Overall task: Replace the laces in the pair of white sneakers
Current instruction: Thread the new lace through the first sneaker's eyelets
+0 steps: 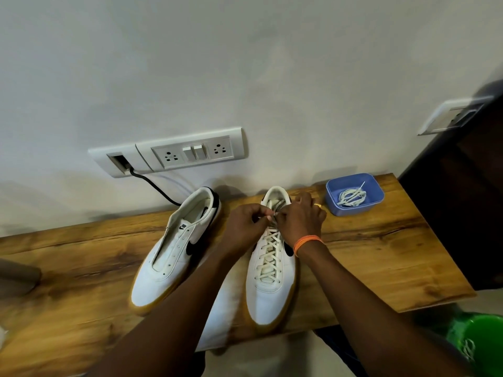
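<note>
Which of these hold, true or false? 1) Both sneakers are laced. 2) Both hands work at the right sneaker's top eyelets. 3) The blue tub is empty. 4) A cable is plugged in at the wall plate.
1) False: the left sneaker has bare eyelets; only the right sneaker is laced.
2) True: left hand and right hand pinch the lace there.
3) False: the blue tub holds a coiled white lace.
4) True: black cable.
</note>
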Action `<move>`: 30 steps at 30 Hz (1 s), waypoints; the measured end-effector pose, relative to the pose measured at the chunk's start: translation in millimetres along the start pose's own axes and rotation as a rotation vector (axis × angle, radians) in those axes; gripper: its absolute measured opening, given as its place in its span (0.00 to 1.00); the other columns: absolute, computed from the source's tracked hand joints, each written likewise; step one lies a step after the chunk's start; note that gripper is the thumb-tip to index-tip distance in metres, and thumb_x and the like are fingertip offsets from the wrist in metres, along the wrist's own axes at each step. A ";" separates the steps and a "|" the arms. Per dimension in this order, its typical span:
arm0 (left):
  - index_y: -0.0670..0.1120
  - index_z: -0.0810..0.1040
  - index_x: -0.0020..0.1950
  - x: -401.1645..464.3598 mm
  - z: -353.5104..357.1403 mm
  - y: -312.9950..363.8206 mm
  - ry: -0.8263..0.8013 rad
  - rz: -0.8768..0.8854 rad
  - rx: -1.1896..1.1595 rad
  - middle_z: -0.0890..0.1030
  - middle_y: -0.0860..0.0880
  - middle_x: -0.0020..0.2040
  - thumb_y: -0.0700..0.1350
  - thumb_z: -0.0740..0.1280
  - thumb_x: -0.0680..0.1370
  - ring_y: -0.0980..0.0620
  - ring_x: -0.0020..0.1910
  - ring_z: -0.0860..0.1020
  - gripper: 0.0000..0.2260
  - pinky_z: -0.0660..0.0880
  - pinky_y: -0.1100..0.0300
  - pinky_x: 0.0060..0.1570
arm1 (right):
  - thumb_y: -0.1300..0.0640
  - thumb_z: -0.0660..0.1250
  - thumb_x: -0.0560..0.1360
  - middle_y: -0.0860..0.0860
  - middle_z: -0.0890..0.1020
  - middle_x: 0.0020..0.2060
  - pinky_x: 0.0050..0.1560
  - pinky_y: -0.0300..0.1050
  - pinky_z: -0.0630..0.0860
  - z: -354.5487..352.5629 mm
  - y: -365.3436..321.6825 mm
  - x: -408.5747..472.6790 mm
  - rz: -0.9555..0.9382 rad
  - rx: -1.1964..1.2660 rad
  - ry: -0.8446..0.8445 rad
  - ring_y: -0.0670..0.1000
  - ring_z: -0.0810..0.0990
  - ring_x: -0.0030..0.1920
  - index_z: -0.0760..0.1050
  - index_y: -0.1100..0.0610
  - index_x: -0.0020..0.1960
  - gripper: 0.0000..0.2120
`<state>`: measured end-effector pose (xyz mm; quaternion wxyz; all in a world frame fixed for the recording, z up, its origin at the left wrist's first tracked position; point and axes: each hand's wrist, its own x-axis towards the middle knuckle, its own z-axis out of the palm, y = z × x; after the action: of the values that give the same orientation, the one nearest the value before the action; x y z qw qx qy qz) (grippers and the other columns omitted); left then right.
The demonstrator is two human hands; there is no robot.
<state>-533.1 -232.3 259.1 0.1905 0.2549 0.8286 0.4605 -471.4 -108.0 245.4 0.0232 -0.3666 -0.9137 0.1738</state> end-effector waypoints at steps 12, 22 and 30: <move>0.46 0.75 0.66 -42.7 8.0 -23.7 0.039 -0.245 -0.052 0.79 0.50 0.61 0.55 0.64 0.80 0.51 0.59 0.78 0.19 0.76 0.49 0.60 | 0.56 0.61 0.78 0.58 0.80 0.54 0.56 0.52 0.76 -13.8 31.7 -24.8 0.457 0.786 -0.194 0.60 0.78 0.55 0.76 0.57 0.56 0.09; 0.44 0.78 0.63 -70.1 23.2 -30.0 0.009 -0.305 -0.398 0.83 0.49 0.58 0.34 0.66 0.78 0.57 0.53 0.81 0.15 0.77 0.67 0.46 | 0.60 0.74 0.69 0.52 0.72 0.65 0.58 0.36 0.66 12.4 35.6 -81.2 0.151 0.659 -0.304 0.51 0.72 0.64 0.69 0.57 0.69 0.30; 0.46 0.63 0.77 -42.2 51.2 -6.5 -0.222 -0.280 -0.398 0.73 0.50 0.71 0.27 0.65 0.75 0.51 0.68 0.73 0.33 0.75 0.49 0.65 | 0.51 0.84 0.57 0.56 0.40 0.79 0.77 0.52 0.56 18.9 65.0 -43.6 -0.080 0.374 -0.436 0.56 0.44 0.79 0.38 0.55 0.80 0.69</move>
<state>-472.9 -226.3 231.1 0.3882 0.1444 0.7231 0.5528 -399.7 -99.6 209.6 -0.0998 -0.2735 -0.8629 0.4131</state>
